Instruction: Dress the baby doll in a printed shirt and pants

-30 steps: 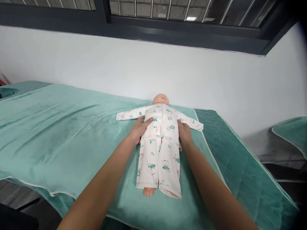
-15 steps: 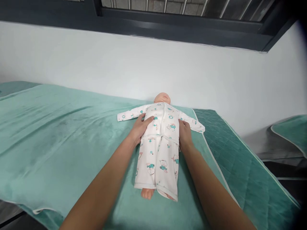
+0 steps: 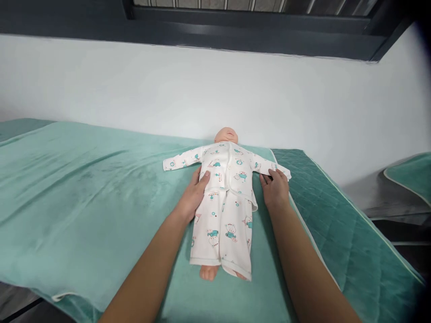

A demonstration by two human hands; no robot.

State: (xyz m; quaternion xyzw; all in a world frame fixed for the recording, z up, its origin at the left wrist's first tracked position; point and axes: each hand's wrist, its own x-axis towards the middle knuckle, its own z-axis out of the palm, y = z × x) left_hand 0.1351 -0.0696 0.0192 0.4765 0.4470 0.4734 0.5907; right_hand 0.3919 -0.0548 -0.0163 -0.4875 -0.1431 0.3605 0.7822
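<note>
A baby doll [image 3: 226, 134] lies on its back, head toward the wall, in a white printed top [image 3: 224, 166] and matching trousers [image 3: 232, 229]. Both sleeves stretch out sideways, and the feet show below the trouser hems. My left hand [image 3: 194, 193] rests against the left side of the top near its hem, thumb on the cloth and fingers apart. At the lower edge of the sleeve on the right, my right hand [image 3: 275, 186] has its fingers closed on the cloth near the cuff.
A light green cover [image 3: 84, 193] lies under the doll. To the right is a darker quilted pad [image 3: 319, 211]. Behind stands a white wall [image 3: 168, 89] below a dark window frame [image 3: 235, 31]. Another green pad [image 3: 414, 175] shows at the far right.
My right hand has moved from the side of the top out to the sleeve on the right. That sleeve's cuff sits slightly higher. My left hand has slid down a little.
</note>
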